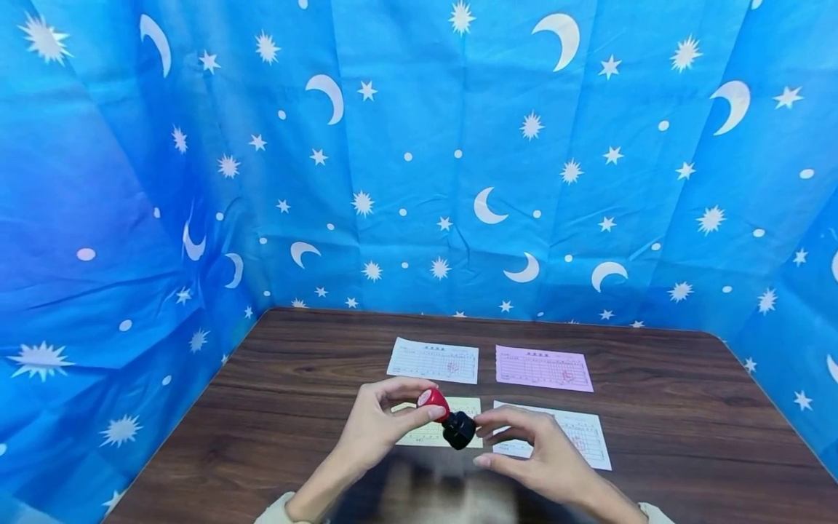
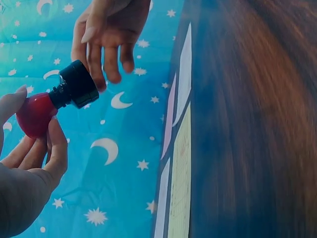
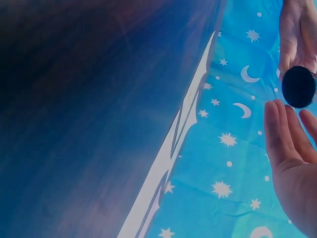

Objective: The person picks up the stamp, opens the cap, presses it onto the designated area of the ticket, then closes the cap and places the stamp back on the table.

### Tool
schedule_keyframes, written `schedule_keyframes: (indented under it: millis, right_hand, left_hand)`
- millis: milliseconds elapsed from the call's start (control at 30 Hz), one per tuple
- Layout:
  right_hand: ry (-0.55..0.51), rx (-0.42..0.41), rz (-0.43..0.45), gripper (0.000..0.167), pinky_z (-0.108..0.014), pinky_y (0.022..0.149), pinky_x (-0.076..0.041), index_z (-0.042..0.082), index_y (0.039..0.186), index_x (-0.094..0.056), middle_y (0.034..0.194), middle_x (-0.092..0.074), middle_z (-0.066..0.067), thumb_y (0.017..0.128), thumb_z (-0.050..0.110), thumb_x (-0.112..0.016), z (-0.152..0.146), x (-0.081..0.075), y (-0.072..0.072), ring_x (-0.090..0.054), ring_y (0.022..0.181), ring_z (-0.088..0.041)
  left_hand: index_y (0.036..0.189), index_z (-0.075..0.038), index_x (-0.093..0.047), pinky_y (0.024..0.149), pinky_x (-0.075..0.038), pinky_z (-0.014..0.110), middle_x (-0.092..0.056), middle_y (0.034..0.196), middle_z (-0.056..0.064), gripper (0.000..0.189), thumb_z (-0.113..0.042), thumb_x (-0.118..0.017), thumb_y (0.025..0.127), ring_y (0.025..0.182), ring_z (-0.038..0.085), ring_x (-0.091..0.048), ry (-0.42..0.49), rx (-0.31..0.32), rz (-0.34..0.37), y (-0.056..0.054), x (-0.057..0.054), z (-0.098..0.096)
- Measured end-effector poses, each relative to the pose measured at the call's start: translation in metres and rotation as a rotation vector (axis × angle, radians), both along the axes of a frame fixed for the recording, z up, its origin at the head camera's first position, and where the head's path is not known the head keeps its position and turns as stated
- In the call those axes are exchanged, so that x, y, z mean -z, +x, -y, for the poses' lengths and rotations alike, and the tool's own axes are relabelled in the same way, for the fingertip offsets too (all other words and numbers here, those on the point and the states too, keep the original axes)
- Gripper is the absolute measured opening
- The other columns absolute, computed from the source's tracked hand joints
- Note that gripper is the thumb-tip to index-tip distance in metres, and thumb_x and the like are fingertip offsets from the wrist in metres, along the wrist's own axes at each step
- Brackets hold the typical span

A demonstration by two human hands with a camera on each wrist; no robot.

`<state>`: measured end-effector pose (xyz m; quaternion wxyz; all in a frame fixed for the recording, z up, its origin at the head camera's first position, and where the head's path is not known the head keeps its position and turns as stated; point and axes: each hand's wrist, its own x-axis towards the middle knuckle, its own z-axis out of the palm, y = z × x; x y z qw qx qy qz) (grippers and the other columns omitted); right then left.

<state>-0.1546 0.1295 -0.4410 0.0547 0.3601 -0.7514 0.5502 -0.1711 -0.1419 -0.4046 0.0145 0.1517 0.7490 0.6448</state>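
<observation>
A stamp with a red knob handle (image 1: 433,404) and a black round end (image 1: 460,431) is held up over the table, tilted. My left hand (image 1: 376,424) pinches the red handle between thumb and fingers, plain also in the left wrist view on the handle (image 2: 37,115). Close beside the black end is my right hand (image 1: 533,451), its fingers loosely bent and nothing gripped. Whether a fingertip touches the black part I cannot tell. From the right wrist view the black end (image 3: 298,87) faces the camera as a dark disc, just above the right fingers (image 3: 278,129).
Under the hands lie a yellow printed slip (image 1: 419,435), partly covered, and a white slip (image 1: 592,429) with a red mark. Farther back are another white slip (image 1: 419,360) and a pink slip (image 1: 524,364), both red-marked. Blue starry cloth (image 1: 425,182) hangs around the brown table (image 1: 294,378).
</observation>
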Motion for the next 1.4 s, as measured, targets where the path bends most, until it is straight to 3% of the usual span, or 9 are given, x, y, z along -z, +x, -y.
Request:
schedule_keyframes:
  millis: [200, 533, 833, 1033, 1167, 1400]
  right_hand:
    - [0.026, 0.036, -0.014, 0.034, -0.036, 0.085, -0.064, 0.018, 0.125, -0.074, 0.114, -0.076, 0.000, 0.092, 0.013, -0.082, -0.009, -0.002, 0.001, -0.074, 0.101, -0.013]
    - [0.014, 0.077, -0.090, 0.028, -0.033, 0.085, -0.063, 0.017, 0.120, -0.076, 0.115, -0.076, 0.000, 0.093, 0.007, -0.079, -0.029, -0.010, -0.004, -0.074, 0.104, -0.012]
    - [0.120, 0.214, -0.023, 0.023, -0.030, 0.088, -0.062, 0.026, 0.117, -0.076, 0.114, -0.076, 0.008, 0.096, 0.016, -0.078, -0.050, -0.020, 0.000, -0.074, 0.100, -0.011]
    - [0.115, 0.269, -0.019, 0.024, -0.024, 0.090, -0.060, 0.026, 0.116, -0.077, 0.110, -0.076, 0.008, 0.096, 0.013, -0.077, -0.064, -0.027, 0.001, -0.073, 0.099, -0.015]
    - [0.102, 0.273, -0.041, 0.024, -0.022, 0.089, -0.060, 0.024, 0.116, -0.077, 0.108, -0.077, 0.007, 0.096, 0.010, -0.076, -0.069, -0.029, 0.000, -0.073, 0.097, -0.014]
    - [0.126, 0.335, -0.045, 0.022, -0.020, 0.087, -0.060, 0.024, 0.114, -0.077, 0.108, -0.077, 0.006, 0.096, 0.011, -0.077, -0.078, -0.031, -0.001, -0.073, 0.097, -0.010]
  left_hand:
    - [0.114, -0.007, -0.078, 0.083, -0.062, 0.025, -0.080, 0.106, 0.012, 0.033, -0.014, -0.090, 0.083, 0.090, 0.010, -0.076, 0.017, -0.031, -0.023, -0.009, 0.001, 0.012]
    - [0.114, -0.005, -0.079, 0.082, -0.061, 0.021, -0.081, 0.105, 0.013, 0.038, -0.018, -0.092, 0.082, 0.090, 0.006, -0.074, -0.169, -0.161, -0.134, -0.038, 0.009, 0.052]
    - [0.114, -0.015, -0.080, 0.080, -0.059, 0.019, -0.081, 0.111, 0.008, 0.041, -0.028, -0.094, 0.078, 0.096, 0.014, -0.074, -0.339, -0.253, -0.093, -0.058, 0.016, 0.081]
    - [0.115, -0.016, -0.081, 0.078, -0.057, 0.020, -0.081, 0.111, 0.007, 0.044, -0.036, -0.094, 0.078, 0.096, 0.016, -0.071, -0.437, -0.286, -0.084, -0.070, 0.025, 0.095]
    - [0.117, -0.016, -0.081, 0.078, -0.056, 0.021, -0.081, 0.112, 0.007, 0.044, -0.035, -0.094, 0.079, 0.097, 0.017, -0.070, -0.487, -0.309, -0.094, -0.074, 0.028, 0.103]
    - [0.115, -0.014, -0.082, 0.077, -0.056, 0.022, -0.081, 0.109, 0.008, 0.044, -0.037, -0.094, 0.079, 0.094, 0.017, -0.070, -0.524, -0.297, -0.094, -0.079, 0.031, 0.109]
